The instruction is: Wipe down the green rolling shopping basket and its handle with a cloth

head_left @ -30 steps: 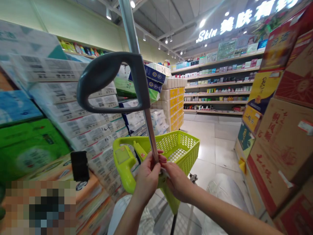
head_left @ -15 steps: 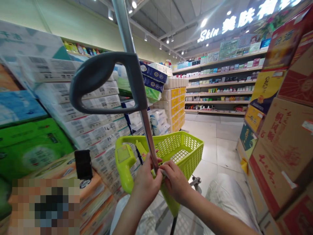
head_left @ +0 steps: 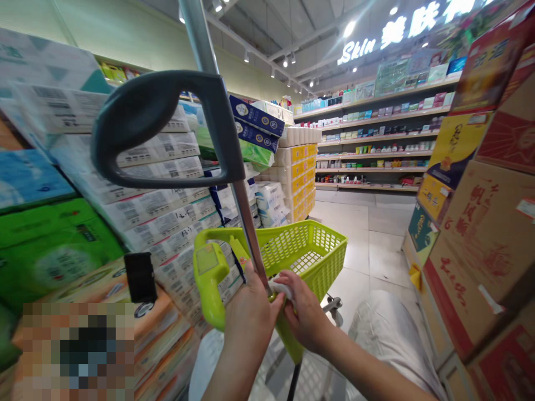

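A shiny metal pole (head_left: 248, 223) with a grey loop handle (head_left: 234, 131) rises tilted in front of me. Around its lower part, close to the yellow-green cart frame, my left hand (head_left: 251, 306) is closed. My right hand (head_left: 303, 309) pinches a small white wad (head_left: 283, 288), which looks like tissue or cloth, right beside the pole and near my left thumb. Whether the wad touches the pole I cannot tell. Just beyond my hands is the yellow-green shopping cart basket (head_left: 334, 253). Left of the pole sits the cart's yellow-green grip (head_left: 209, 264).
Stacked white paper packs (head_left: 167, 217) stand on the left, with a black phone-like object (head_left: 141, 277) on orange packs (head_left: 167, 323). Cardboard cartons (head_left: 472, 250) line the right. Beyond the tiled floor (head_left: 355, 223), stocked shelves (head_left: 371, 159) run along the back.
My right hand has drawn slightly away from the pole, and more of the white wad shows. The pole's handle appears farther left and higher. My left hand stays closed around the pole.
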`<state>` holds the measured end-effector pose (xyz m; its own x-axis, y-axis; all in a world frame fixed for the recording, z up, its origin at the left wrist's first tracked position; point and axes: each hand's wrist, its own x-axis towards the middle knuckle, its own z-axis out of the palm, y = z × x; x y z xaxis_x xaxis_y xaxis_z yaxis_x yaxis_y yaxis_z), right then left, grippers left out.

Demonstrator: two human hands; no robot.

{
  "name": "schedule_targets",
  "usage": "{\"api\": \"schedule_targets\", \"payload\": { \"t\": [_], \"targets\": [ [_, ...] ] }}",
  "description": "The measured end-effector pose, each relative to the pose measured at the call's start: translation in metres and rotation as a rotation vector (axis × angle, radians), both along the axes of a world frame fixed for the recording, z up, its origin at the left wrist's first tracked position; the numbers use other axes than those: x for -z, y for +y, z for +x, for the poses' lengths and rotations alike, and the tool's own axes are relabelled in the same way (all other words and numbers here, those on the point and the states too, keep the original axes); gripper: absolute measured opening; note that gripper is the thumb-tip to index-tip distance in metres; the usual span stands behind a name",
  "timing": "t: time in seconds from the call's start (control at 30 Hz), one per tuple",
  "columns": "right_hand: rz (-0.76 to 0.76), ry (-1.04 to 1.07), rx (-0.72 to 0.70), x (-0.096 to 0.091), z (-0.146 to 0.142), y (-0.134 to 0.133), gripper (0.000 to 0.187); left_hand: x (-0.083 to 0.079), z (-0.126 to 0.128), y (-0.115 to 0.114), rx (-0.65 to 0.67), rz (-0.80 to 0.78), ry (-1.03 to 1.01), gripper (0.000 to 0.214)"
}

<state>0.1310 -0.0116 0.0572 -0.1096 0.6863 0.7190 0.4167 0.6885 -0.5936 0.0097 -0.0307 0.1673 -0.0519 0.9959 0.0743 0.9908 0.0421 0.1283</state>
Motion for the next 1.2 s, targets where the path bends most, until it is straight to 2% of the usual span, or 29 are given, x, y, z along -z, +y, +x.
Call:
{"api": "schedule_targets", "payload": {
  "t": [0.13, 0.23, 0.33, 0.47, 0.53, 0.7, 0.83, 0.97, 1.2],
  "targets": [
    [0.088, -0.037, 0.009, -0.001, -0.005, 0.002, 0.045, -0.003, -0.009, -0.006, 0.08, -0.019, 0.116, 0.035],
    [0.089, -0.037, -0.004, -0.005, -0.008, 0.002, 0.045, 0.0, -0.013, -0.007, 0.078, 0.031, 0.144, 0.034],
    [0.079, -0.123, -0.013, -0.004, 0.0, 0.009, 0.044, 0.004, -0.018, -0.004, 0.087, 0.063, 0.143, 0.03],
    [0.028, -0.197, 0.13, 0.004, 0.016, 0.019, 0.041, 0.007, -0.028, -0.002, 0.107, 0.103, 0.139, 0.029],
    [0.006, -0.187, 0.147, 0.004, 0.014, 0.018, 0.042, 0.007, -0.032, -0.002, 0.102, 0.105, 0.138, 0.03],
    [0.058, -0.143, -0.05, -0.008, -0.013, 0.006, 0.045, 0.006, -0.041, -0.002, 0.121, 0.091, 0.136, 0.028],
    [0.093, -0.093, -0.078, -0.009, -0.018, 0.004, 0.047, 0.004, -0.042, 0.0, 0.143, 0.1, 0.099, 0.03],
    [0.017, -0.045, -0.099, -0.009, -0.014, -0.002, 0.047, 0.003, -0.041, 0.002, 0.117, 0.148, 0.046, 0.037],
    [-0.11, 0.067, -0.182, -0.011, -0.006, -0.007, 0.057, 0.002, -0.035, 0.005, 0.095, 0.066, 0.032, 0.034]
  ]
}}
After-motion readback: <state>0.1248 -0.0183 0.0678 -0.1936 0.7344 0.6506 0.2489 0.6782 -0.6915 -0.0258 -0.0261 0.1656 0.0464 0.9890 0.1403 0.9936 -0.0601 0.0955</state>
